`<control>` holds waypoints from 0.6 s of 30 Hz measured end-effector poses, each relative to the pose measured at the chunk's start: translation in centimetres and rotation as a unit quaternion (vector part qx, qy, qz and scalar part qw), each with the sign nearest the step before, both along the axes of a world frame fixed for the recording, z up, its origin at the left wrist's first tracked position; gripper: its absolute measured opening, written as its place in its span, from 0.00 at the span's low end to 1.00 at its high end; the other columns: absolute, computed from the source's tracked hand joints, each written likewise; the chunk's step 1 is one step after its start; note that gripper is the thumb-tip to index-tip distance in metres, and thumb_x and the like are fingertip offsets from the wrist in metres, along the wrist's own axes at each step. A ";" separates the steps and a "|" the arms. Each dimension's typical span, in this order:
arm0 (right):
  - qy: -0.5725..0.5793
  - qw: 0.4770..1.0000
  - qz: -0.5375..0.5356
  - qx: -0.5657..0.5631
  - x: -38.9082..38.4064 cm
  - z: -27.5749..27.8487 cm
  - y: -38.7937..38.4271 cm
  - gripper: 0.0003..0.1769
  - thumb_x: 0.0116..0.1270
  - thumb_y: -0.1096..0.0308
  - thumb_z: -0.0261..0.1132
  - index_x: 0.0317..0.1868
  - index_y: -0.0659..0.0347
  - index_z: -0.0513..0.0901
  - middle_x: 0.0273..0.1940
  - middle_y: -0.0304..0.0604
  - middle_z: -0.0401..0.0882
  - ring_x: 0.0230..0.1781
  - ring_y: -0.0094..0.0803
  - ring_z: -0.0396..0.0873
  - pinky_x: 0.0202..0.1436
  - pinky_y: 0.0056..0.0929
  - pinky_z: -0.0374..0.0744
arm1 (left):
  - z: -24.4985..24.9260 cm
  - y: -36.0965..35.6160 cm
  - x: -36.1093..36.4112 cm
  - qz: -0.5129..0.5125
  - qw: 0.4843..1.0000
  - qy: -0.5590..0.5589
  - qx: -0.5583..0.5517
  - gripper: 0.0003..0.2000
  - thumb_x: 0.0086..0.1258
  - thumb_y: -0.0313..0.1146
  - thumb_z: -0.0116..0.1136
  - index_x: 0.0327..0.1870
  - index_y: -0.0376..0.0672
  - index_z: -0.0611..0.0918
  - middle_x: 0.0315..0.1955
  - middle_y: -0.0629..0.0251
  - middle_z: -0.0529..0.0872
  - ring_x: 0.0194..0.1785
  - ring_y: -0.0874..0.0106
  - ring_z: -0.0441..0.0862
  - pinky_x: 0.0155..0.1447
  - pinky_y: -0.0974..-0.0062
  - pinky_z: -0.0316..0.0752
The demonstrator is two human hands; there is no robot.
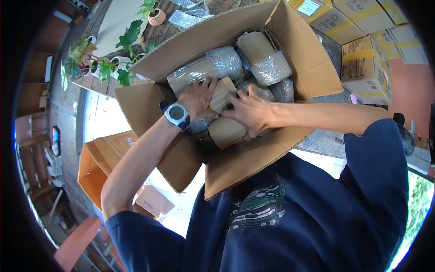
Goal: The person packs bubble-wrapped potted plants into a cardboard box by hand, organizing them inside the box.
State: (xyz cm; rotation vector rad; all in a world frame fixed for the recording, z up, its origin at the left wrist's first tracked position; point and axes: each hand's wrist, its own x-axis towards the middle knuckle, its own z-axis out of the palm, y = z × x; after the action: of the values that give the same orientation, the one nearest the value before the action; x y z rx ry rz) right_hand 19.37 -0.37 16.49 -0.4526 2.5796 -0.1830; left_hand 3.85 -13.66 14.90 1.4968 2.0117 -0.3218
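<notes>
A large open cardboard box (253,177) stands in front of me with its flaps spread. Inside lie several packages wrapped in brown cardboard and bubble wrap. My left hand (198,100), wearing a watch (176,114), grips the left side of a cardboard-wrapped package (222,93) in the middle. From the other side my right hand (252,111) holds the same package with bent fingers; some fingertips are hidden. Below them sits another cardboard roll (226,132). A bubble-wrapped bundle (206,68) lies behind my left hand, and a second bundle (271,68) is at the back right.
Potted plants (120,65) and loose bubble wrap (186,18) are on the table beyond the box. Taped cartons (364,63) are stacked at the right. An orange-brown open carton (93,165) and a cardboard piece (152,199) lie at the lower left.
</notes>
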 end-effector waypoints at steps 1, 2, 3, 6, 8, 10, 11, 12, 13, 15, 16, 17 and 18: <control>-0.001 1.000 0.006 0.010 -0.1 -0.4 -0.3 0.53 0.38 0.42 0.81 0.68 0.50 0.77 0.61 0.55 0.67 0.59 0.59 0.73 0.57 0.63 0.68 | 0.1 -0.1 0.3 0.005 1.000 0.004 0.001 0.61 0.54 0.53 0.77 0.82 0.39 0.47 0.74 0.44 0.64 0.72 0.43 0.68 0.71 0.53 0.73; -0.002 1.000 0.009 0.018 0.0 -0.7 -0.6 0.53 0.38 0.42 0.81 0.68 0.50 0.77 0.62 0.55 0.67 0.60 0.60 0.73 0.57 0.64 0.68 | 0.0 -0.2 0.4 0.008 1.000 0.009 0.000 0.61 0.54 0.52 0.77 0.82 0.39 0.47 0.74 0.44 0.64 0.73 0.43 0.67 0.71 0.53 0.73; 0.004 1.000 0.009 0.016 -0.2 -0.7 -0.5 0.53 0.39 0.41 0.81 0.68 0.50 0.77 0.62 0.55 0.67 0.60 0.60 0.72 0.58 0.67 0.67 | 0.1 0.1 0.5 0.017 1.000 0.001 -0.008 0.61 0.56 0.49 0.75 0.82 0.40 0.42 0.74 0.39 0.63 0.73 0.40 0.65 0.73 0.50 0.71; 0.037 0.999 0.013 -0.001 0.8 -0.2 -0.3 0.53 0.41 0.39 0.80 0.68 0.52 0.77 0.63 0.54 0.67 0.63 0.62 0.71 0.60 0.76 0.64 | 0.7 -0.3 0.9 0.069 0.996 -0.056 -0.008 0.61 0.59 0.49 0.73 0.83 0.43 0.36 0.73 0.33 0.60 0.73 0.36 0.65 0.74 0.49 0.69; 0.098 0.995 0.027 -0.021 1.9 0.7 0.6 0.53 0.42 0.37 0.80 0.68 0.54 0.76 0.64 0.55 0.66 0.65 0.64 0.70 0.62 0.82 0.61 | 1.3 -1.1 1.5 0.084 0.991 -0.103 -0.011 0.61 0.63 0.57 0.66 0.82 0.47 0.30 0.76 0.28 0.52 0.76 0.31 0.56 0.75 0.39 0.62; 0.060 0.996 -0.004 -0.061 2.0 2.1 2.4 0.55 0.41 0.37 0.81 0.68 0.57 0.75 0.65 0.61 0.68 0.67 0.65 0.68 0.67 0.72 0.68 | 2.3 -1.2 3.1 0.047 0.997 -0.056 -0.034 0.61 0.64 0.63 0.63 0.82 0.49 0.30 0.77 0.29 0.48 0.78 0.30 0.51 0.75 0.34 0.59; 0.036 0.994 -0.029 -0.103 2.1 1.7 4.1 0.56 0.40 0.37 0.81 0.67 0.58 0.75 0.64 0.61 0.69 0.67 0.65 0.68 0.68 0.67 0.70 | 3.5 -0.6 3.1 0.057 0.992 -0.082 -0.077 0.62 0.62 0.69 0.60 0.82 0.50 0.29 0.78 0.29 0.44 0.80 0.30 0.45 0.75 0.28 0.52; 0.012 0.988 -0.055 -0.146 2.1 1.4 5.4 0.56 0.39 0.38 0.82 0.67 0.59 0.75 0.64 0.61 0.70 0.67 0.65 0.68 0.69 0.62 0.72 | 3.4 -0.5 3.1 0.060 0.991 -0.091 -0.078 0.62 0.62 0.69 0.60 0.82 0.51 0.29 0.78 0.29 0.44 0.80 0.30 0.45 0.76 0.29 0.53; 0.000 0.984 -0.066 -0.164 2.3 1.0 6.2 0.59 0.35 0.43 0.85 0.67 0.64 0.74 0.60 0.60 0.72 0.65 0.63 0.69 0.68 0.49 0.76 | 3.3 -0.3 3.1 0.061 0.990 -0.098 -0.078 0.62 0.63 0.69 0.61 0.82 0.51 0.29 0.78 0.30 0.44 0.80 0.30 0.45 0.76 0.30 0.53; 0.019 0.985 -0.064 -0.160 2.3 -0.6 5.9 0.58 0.31 0.49 0.86 0.65 0.64 0.74 0.60 0.60 0.71 0.60 0.60 0.72 0.64 0.49 0.76 | 2.4 0.3 2.2 0.046 0.993 -0.097 -0.057 0.61 0.63 0.67 0.62 0.82 0.53 0.30 0.78 0.31 0.46 0.80 0.30 0.46 0.77 0.33 0.55; 0.026 0.985 -0.059 -0.160 2.1 -1.0 5.6 0.58 0.29 0.51 0.87 0.64 0.64 0.74 0.60 0.60 0.70 0.58 0.58 0.73 0.63 0.50 0.77 | 1.0 0.3 1.6 0.034 0.994 -0.092 -0.038 0.60 0.64 0.65 0.63 0.83 0.54 0.31 0.78 0.32 0.47 0.79 0.31 0.47 0.77 0.35 0.56; 0.042 0.981 -0.061 -0.178 2.2 -1.4 5.5 0.57 0.29 0.51 0.86 0.63 0.65 0.75 0.58 0.59 0.71 0.56 0.57 0.73 0.62 0.49 0.77 | -0.4 -0.1 1.0 0.023 0.995 -0.090 -0.024 0.59 0.65 0.64 0.64 0.83 0.55 0.32 0.78 0.33 0.49 0.79 0.32 0.49 0.77 0.37 0.58; 0.058 0.977 -0.060 -0.194 2.2 -1.5 5.9 0.56 0.28 0.51 0.86 0.62 0.65 0.76 0.56 0.58 0.72 0.55 0.57 0.74 0.61 0.48 0.77 | -0.6 -0.3 0.3 -0.004 0.997 -0.078 -0.005 0.58 0.66 0.62 0.64 0.83 0.56 0.33 0.77 0.35 0.52 0.79 0.34 0.51 0.76 0.40 0.61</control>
State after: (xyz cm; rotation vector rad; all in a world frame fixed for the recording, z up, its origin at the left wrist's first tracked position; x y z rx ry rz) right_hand 21.61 5.56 14.98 -0.4545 2.6892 -0.7323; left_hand 4.16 -13.92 14.29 1.4775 1.8798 -0.2106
